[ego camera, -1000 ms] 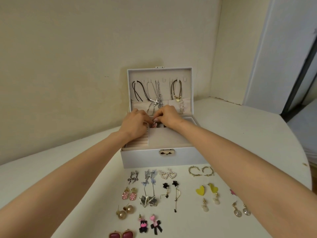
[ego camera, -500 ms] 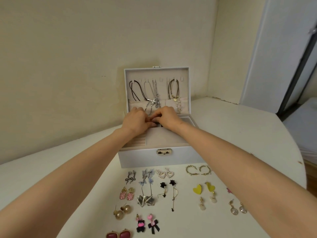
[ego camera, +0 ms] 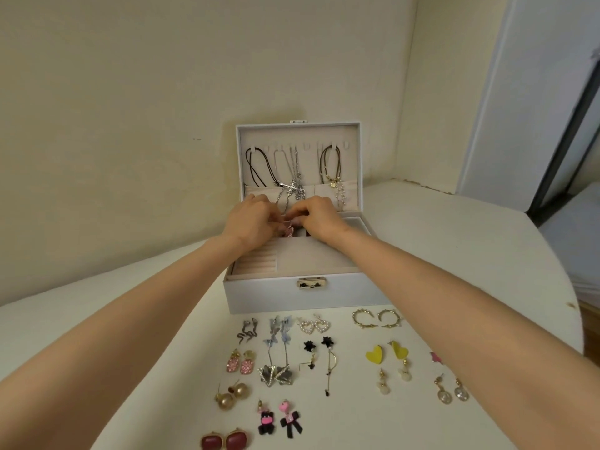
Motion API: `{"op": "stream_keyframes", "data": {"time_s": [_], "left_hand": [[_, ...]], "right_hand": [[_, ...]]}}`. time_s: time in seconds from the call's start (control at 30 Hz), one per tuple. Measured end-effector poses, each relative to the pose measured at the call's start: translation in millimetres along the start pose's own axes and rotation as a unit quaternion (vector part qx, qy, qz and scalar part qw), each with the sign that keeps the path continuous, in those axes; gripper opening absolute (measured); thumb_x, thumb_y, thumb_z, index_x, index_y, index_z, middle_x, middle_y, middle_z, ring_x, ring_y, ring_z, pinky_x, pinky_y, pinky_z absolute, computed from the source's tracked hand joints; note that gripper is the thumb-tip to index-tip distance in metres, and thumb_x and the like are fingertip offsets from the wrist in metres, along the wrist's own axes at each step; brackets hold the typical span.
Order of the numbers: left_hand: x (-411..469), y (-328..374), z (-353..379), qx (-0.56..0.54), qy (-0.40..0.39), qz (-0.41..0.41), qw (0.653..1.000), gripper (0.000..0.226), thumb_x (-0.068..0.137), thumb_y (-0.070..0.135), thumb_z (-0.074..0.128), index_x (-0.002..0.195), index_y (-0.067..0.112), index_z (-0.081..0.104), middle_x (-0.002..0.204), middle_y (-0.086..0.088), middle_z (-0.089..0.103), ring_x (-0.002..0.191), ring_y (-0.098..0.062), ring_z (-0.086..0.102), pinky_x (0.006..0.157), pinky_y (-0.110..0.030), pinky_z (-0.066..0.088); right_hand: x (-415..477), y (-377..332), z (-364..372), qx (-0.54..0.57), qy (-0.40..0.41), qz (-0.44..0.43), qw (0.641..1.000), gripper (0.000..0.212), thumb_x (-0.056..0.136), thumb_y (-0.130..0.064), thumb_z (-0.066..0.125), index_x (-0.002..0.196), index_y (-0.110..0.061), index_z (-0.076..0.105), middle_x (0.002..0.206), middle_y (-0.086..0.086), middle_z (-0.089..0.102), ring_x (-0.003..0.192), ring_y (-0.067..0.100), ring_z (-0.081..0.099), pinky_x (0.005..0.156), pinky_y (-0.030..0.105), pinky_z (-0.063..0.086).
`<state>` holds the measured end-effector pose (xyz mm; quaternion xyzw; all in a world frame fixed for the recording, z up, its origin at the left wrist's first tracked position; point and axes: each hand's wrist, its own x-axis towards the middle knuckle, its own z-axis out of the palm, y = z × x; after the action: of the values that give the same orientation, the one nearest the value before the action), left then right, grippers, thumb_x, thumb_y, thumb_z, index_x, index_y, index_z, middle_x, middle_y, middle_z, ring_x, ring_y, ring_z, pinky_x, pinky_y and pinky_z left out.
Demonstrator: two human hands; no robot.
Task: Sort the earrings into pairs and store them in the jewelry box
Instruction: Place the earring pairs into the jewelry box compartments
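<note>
Pink earring (ego camera: 288, 231), mostly hidden, sits between left hand (ego camera: 251, 219) and right hand (ego camera: 319, 217).

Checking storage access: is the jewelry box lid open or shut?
Open: the jewelry box lid stands upright, necklaces hanging inside it.

Home room corner, white jewelry box (ego camera: 292, 292) open on a rounded white table (ego camera: 454, 254), necklaces (ego camera: 293, 177) hung inside its lid, earrings (ego camera: 269, 375) laid out in front of it, plain cream walls (ego camera: 130, 92) close behind it, white door panel (ego camera: 535, 92) off to its right.
</note>
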<state>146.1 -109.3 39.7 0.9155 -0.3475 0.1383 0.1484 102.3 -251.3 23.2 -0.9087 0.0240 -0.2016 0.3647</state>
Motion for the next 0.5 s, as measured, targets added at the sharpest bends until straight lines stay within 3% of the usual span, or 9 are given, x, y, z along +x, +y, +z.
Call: {"op": "stream_keyframes", "data": {"time_s": [0.1,0.27,0.5], "left_hand": [[-4,-2,-3,-0.005,0.025,0.002,1.0,0.02,0.086,0.029,0.062,0.099,0.015,0.066,0.11,-0.008,0.059,0.113,-0.026,0.045,0.087,-0.035,0.038],[-17,10,-5,-0.018,0.033,0.029,0.999,0.014,0.086,0.026,0.061,0.095,0.016,0.064,0.101,-0.005,0.062,0.103,-0.026,0.05,0.085,-0.037,0.042],[-38,61,-8,-0.082,0.045,0.116,0.989,0.016,0.088,0.03,0.06,0.095,0.016,0.061,0.098,0.0,0.06,0.088,-0.018,0.054,0.074,-0.032,0.044]], "right_hand": [[-3,-1,-6,-0.005,0.009,0.0,1.0,0.02,0.084,0.0,0.063,0.102,-0.005,0.072,0.106,0.01,0.069,0.098,0.016,0.059,0.085,0.014,0.038],[-30,-4,-30,-0.029,0.015,-0.01,0.999,0.019,0.084,-0.007,0.065,0.101,-0.009,0.072,0.097,0.006,0.067,0.086,0.01,0.053,0.083,0.022,0.042],[-101,-1,-85,-0.048,0.015,-0.01,0.999,0.017,0.086,-0.013,0.064,0.101,-0.014,0.072,0.094,-0.003,0.067,0.088,0.008,0.058,0.08,0.015,0.044]]}}
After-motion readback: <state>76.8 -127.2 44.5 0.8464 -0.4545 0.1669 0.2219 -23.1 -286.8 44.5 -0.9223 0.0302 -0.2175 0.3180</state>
